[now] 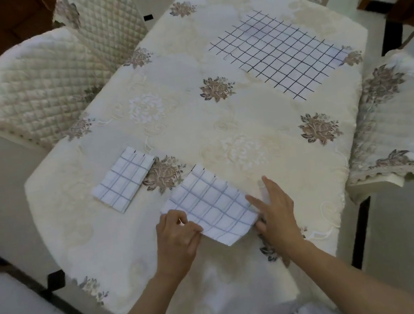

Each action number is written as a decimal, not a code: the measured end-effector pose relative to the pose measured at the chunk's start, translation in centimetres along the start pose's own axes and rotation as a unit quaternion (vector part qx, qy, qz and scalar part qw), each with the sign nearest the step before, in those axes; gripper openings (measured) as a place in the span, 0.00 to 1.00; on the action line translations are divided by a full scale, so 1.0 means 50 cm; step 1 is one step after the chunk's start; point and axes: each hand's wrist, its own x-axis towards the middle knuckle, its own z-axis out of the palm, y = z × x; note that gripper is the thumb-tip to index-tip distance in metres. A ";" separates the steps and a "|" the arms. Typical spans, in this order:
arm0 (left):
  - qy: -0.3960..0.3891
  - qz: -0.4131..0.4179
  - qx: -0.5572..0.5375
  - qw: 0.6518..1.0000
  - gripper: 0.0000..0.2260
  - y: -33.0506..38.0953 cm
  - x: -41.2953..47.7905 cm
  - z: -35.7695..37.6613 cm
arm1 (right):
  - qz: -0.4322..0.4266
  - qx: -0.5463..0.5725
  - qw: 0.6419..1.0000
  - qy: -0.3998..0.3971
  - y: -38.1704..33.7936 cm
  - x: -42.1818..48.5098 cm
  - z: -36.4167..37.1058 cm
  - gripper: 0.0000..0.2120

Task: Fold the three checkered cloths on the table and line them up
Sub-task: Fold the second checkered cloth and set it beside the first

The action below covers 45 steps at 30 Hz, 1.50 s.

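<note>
Head view: two hands work at the near edge of the table. Between them lies the near cloth, already folded down to a small rectangle. It sits at a slant, with its long axis running from far-left to near-right.

The left hand has its fingers curled and pinches the cloth's near-left edge. The right hand has its fingers straight and spread. Its forefinger lies along the cloth's right edge, and its thumb is at the near-right corner. Whether that thumb nips the corner I cannot tell.

The folded cloth lies to the left and a little farther off, apart from the near cloth, with a woven flower between them. It also sits at a slant, but its long axis runs the other way, from far-right to near-left. The two therefore do not yet stand in line. The near cloth also looks the larger, so it may want one more fold, though its nearness may account for that.

To set it beside the folded cloth, it should go left and turn to match. The left hand is the nearer one and already holds an edge.

The flat cloth lies spread open at the far right, well apart from both hands. The right hand is nearer to it. Padded chairs stand round the table.
</note>
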 end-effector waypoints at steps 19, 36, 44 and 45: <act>-0.027 -0.030 0.120 0.992 0.02 -0.068 -0.079 -0.024 | -0.160 0.004 0.986 -0.043 -0.088 -0.087 0.034 0.06; -0.002 -0.131 0.026 0.991 0.04 -0.094 -0.099 -0.022 | -0.065 0.021 0.994 -0.085 -0.049 -0.030 0.038 0.22; -0.042 -0.201 0.021 0.978 0.08 -0.111 -0.089 -0.017 | -0.020 0.039 0.998 -0.043 -0.065 0.000 0.053 0.11; -0.045 -0.207 0.018 0.977 0.08 -0.109 -0.085 -0.021 | -0.005 0.043 0.998 -0.043 -0.068 0.002 0.054 0.10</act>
